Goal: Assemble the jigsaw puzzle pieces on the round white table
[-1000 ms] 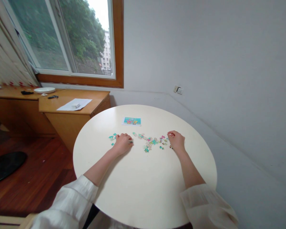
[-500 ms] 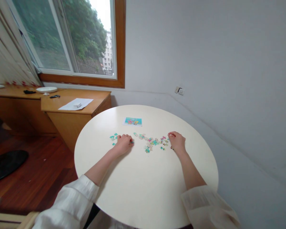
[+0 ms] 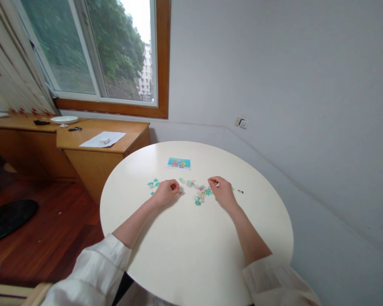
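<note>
Puzzle pieces (image 3: pixel 207 192) spread across a round white table (image 3: pixel 191 250)

A person in pale sleeves (image 3: pixel 97 263) leans two bare hands over one loose, overlapping band of pieces, too crowded to count from where I stand. The left hand (image 3: pixel 166 192) has its fingers curled toward the thumb, one greenish piece (image 3: pixel 181 191) right at the tips; whether it is pinched or merely touched, I cannot tell. The right hand (image 3: pixel 224 193) hovers over the right end of the band, thumb and fingers drawn together (something whitish shows beneath them), and its grip cannot be told either. A small teal cluster (image 3: pixel 152 184) sits just left of the left hand, and a small dark bit (image 3: pixel 240 191) lies apart, right of the right hand. Beyond the band rests one picture card (image 3: pixel 179 163), with one pink and one yellow figure on turquoise. Against the wall, one shallow white dish (image 3: pixel 64 120) stands on the wooden cabinet (image 3: pixel 135 127), its contents too small to make out; nearby are two black objects (image 3: pixel 75 128) and one paper sheet (image 3: pixel 117 137) bearing one small white block (image 3: pixel 104 140)
</note>
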